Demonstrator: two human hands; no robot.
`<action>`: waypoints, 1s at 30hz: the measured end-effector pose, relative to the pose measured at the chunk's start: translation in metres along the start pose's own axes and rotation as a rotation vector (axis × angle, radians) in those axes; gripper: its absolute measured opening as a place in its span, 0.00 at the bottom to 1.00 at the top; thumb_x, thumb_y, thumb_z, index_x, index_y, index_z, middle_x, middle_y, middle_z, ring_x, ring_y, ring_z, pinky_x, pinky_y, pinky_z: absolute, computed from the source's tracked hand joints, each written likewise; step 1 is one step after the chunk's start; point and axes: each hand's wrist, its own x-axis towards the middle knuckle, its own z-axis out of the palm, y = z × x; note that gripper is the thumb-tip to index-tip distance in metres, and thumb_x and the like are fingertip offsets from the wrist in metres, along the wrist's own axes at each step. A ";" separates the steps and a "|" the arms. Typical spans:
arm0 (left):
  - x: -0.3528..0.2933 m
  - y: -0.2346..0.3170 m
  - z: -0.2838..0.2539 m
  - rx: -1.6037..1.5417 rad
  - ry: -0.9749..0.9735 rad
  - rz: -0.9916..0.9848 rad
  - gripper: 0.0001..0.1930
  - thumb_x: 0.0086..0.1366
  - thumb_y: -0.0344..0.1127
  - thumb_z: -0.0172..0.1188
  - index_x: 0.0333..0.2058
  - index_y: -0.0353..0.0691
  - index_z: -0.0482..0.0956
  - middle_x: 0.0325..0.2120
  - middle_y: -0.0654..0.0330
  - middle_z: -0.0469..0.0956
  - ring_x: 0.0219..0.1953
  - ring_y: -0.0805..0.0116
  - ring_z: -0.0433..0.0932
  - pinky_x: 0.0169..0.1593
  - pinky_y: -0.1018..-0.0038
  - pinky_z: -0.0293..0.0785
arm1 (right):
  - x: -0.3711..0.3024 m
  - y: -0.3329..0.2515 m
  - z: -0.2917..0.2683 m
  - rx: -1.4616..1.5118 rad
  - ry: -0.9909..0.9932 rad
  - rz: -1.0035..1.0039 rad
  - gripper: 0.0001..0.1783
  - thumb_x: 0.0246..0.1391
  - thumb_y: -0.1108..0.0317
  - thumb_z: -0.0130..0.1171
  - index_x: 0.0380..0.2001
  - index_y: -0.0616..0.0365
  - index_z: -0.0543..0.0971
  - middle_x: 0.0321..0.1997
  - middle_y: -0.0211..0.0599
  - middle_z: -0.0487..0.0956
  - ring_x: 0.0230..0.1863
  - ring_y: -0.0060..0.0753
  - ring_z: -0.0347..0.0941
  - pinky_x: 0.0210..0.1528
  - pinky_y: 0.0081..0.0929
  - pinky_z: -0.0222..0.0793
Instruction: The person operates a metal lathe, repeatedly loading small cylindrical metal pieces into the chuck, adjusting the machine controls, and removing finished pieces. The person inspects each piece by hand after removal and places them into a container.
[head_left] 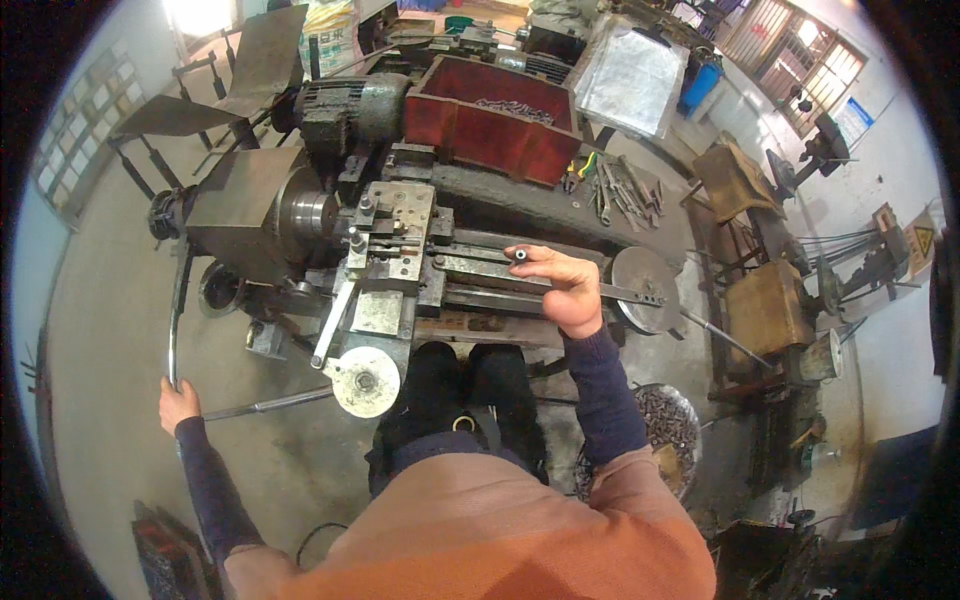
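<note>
Centrally: small dark part (520, 257) pinched in right fingers (550, 270), droppable if loosened; lower left: lever (173, 345) wrapped in left fingers (178, 403), liable to slip if overpulled.

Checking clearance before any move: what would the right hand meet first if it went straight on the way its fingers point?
Probably the metal slide, left of the right hand and the small part it holds; depth is unclear from one view, so the hand might pass above.
</note>
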 end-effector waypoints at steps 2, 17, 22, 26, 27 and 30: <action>0.000 -0.001 0.002 -0.001 0.012 -0.009 0.20 0.55 0.48 0.52 0.46 0.48 0.70 0.32 0.50 0.77 0.36 0.48 0.76 0.37 0.56 0.72 | 0.003 -0.004 -0.002 0.009 0.005 0.009 0.27 0.38 0.52 0.60 0.36 0.66 0.80 0.45 0.49 0.76 0.50 0.39 0.70 0.54 0.31 0.60; 0.001 -0.002 0.011 0.058 0.057 -0.019 0.15 0.55 0.43 0.51 0.41 0.48 0.70 0.33 0.53 0.77 0.35 0.50 0.76 0.35 0.56 0.72 | 0.024 0.033 -0.045 0.249 0.092 0.136 0.20 0.35 0.70 0.55 0.36 0.71 0.78 0.44 0.47 0.76 0.40 0.34 0.74 0.44 0.27 0.69; 0.004 -0.012 0.008 0.084 0.096 -0.029 0.11 0.55 0.41 0.51 0.35 0.43 0.68 0.32 0.52 0.77 0.34 0.50 0.76 0.35 0.57 0.72 | 0.100 0.087 -0.104 -0.149 0.187 0.195 0.16 0.34 0.72 0.52 0.31 0.62 0.81 0.29 0.38 0.80 0.32 0.24 0.75 0.37 0.20 0.69; 0.013 -0.004 0.014 0.053 0.072 0.003 0.12 0.54 0.36 0.53 0.36 0.43 0.66 0.32 0.50 0.76 0.34 0.49 0.76 0.35 0.56 0.71 | 0.174 0.140 -0.148 -0.437 0.303 0.103 0.20 0.36 0.75 0.52 0.39 0.61 0.79 0.31 0.35 0.80 0.29 0.20 0.74 0.33 0.17 0.68; 0.014 -0.011 0.014 0.070 0.085 0.013 0.12 0.53 0.35 0.53 0.37 0.44 0.65 0.32 0.50 0.76 0.34 0.49 0.76 0.35 0.56 0.71 | 0.179 0.138 -0.143 -0.590 0.295 0.304 0.25 0.33 0.75 0.54 0.42 0.56 0.78 0.29 0.36 0.79 0.27 0.20 0.72 0.32 0.20 0.68; 0.014 -0.022 0.018 0.103 0.058 0.029 0.15 0.53 0.34 0.54 0.40 0.45 0.65 0.32 0.51 0.76 0.35 0.50 0.76 0.36 0.57 0.72 | 0.152 0.123 -0.127 -0.544 0.221 0.150 0.24 0.31 0.72 0.55 0.40 0.54 0.79 0.26 0.37 0.79 0.27 0.23 0.73 0.33 0.23 0.69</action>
